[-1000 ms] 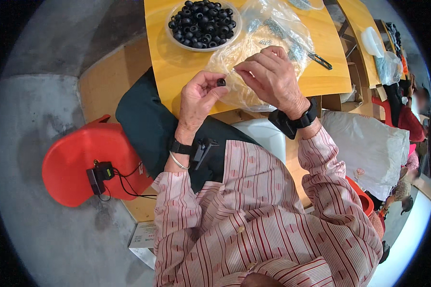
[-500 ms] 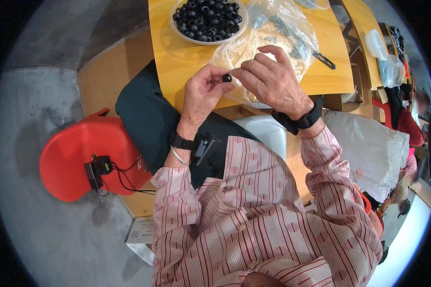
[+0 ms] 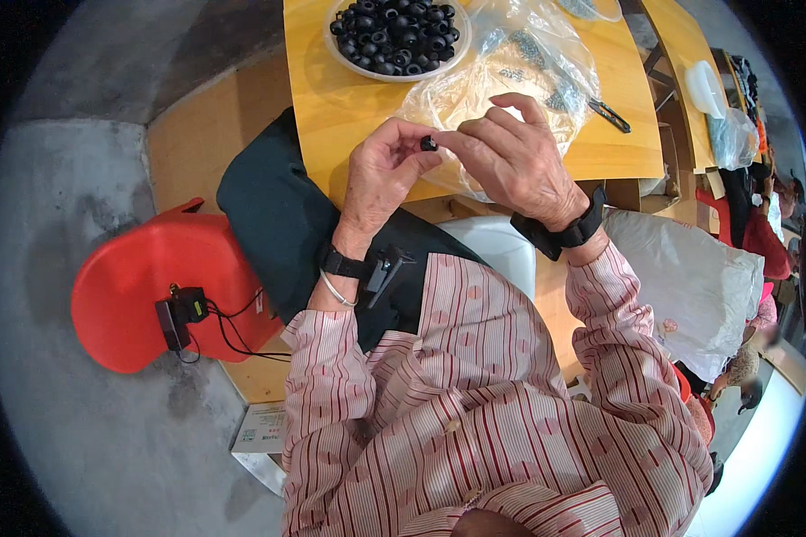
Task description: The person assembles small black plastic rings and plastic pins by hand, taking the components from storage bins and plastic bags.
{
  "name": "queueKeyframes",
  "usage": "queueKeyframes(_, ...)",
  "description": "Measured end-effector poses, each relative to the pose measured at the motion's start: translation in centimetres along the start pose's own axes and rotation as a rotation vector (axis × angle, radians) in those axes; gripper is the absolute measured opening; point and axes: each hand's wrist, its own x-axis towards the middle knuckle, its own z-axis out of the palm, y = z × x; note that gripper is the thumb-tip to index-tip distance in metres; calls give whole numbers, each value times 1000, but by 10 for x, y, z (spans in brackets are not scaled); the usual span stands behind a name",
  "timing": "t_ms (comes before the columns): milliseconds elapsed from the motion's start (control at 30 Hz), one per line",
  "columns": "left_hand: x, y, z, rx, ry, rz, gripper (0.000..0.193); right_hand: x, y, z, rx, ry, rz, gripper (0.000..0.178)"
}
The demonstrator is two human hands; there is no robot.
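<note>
Between the thumb and fingers of my left hand (image 3: 378,179) is a small round black part (image 3: 429,143) with an opening in it, held just over the table's near edge. My right hand (image 3: 521,166) meets it from the right, its index finger and thumb closed at the part. Whatever those fingertips may pinch is too small to make out. Beyond my hands, a clear plastic bag (image 3: 461,89) lies spread on the yellow table (image 3: 322,116), with small greyish pieces in it. A round white bowl (image 3: 392,78) heaped with similar black parts (image 3: 394,36) stands at the far left.
A black-handled tool (image 3: 610,115) rests on the bag's right side. To my left is a red chair (image 3: 116,295) carrying a black device with cables (image 3: 181,315). A white seat (image 3: 501,246) is under the table edge; a big white sack (image 3: 690,277) stands right. Other people sit far right.
Both hands stay together at the black part, with only a slight shift of the right fingers. The whole view has moved a little.
</note>
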Motion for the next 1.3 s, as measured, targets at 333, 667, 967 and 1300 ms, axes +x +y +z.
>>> queueKeyframes(333, 5, 20, -4, -19, -11, 25, 22, 12, 1, -7, 22, -72, -2, 29)
queueKeyframes(667, -3, 40, -5, 0, 2, -1, 22, 39, -2, -35, 53, -84, 32, 27)
queueKeyframes(967, -5, 47, -7, 60, 30, 3, 22, 73, 36, -31, -28, 22, 179, 16)
queueKeyframes(1300, -4, 52, -19, 103, 27, -21, 22, 113, 48, -10, -234, -68, 214, 17)
